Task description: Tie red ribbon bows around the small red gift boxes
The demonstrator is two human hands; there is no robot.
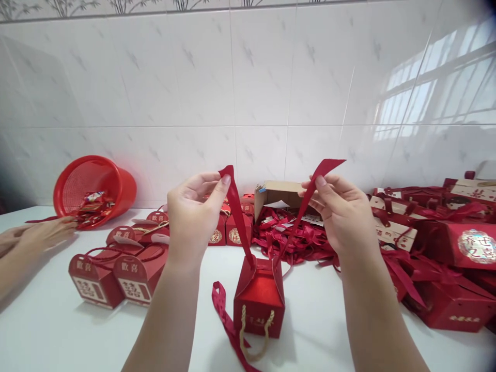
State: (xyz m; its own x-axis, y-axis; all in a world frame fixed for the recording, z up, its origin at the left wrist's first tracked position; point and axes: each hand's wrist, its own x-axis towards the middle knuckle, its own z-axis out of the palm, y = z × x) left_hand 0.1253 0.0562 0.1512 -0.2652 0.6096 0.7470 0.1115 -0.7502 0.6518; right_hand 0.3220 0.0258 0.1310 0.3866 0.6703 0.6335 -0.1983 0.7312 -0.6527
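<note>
A small red gift box [259,305] with a gold rope handle stands upright on the white table in front of me. A red ribbon [239,217] runs up from both sides of its top. My left hand [197,212] pinches one end of this ribbon, and my right hand [343,209] pinches the other, so the two tails spread in a V above the box. Another loose red ribbon [225,315] lies on the table at the box's left side.
A pile of red ribbons [294,237] spills from a cardboard box [281,190] behind. Red gift boxes [132,279] stand at left, and more boxes [453,294] are heaped at right. A tipped red basket [127,186] holds wrapped sweets; a co-worker's hands [50,235] are beside it.
</note>
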